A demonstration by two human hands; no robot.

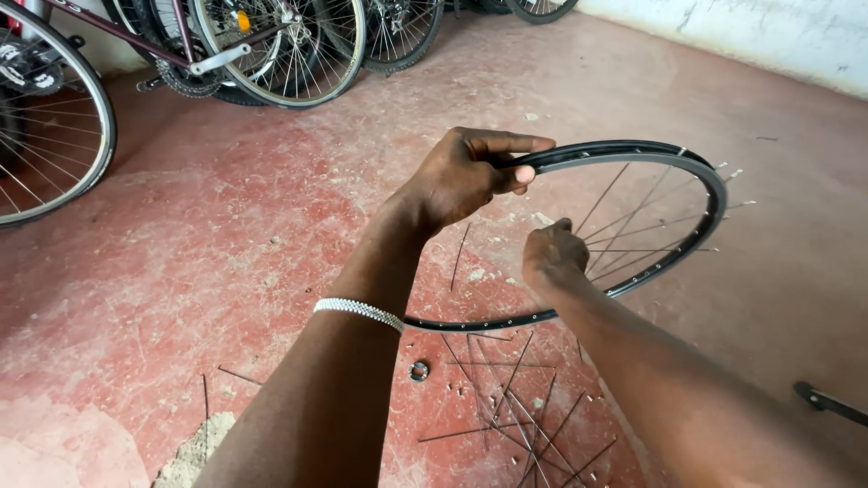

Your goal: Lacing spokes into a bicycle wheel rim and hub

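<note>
Held up off the red floor, tilted toward the camera: a black bicycle rim, partly laced, with thin steel spokes fanning from the middle out to the far right arc. Left hand clamped shut on the near upper edge of the rim, thumb on the outside and fingers curled over the top; a white beaded bracelet on that wrist. Right hand inside the hoop, fingers pinched closed around the gathered inner ends of the spokes; whether on one spoke or several, cannot tell. Probably light and stiff as a hoop, easily carried by one hand at the edge, though liable to swing about that single hold. Spokes likely springy and slippery, sharp at the ends, prone to bending if squeezed hard; best taken near the ends, lightly. Rim wall, between the spoke holes, the safest place to hold. Below, loose spokes scattered in a heap on the floor, a small metal ring beside them. Parked bicycle wheels along the far edge, well apart.
</note>
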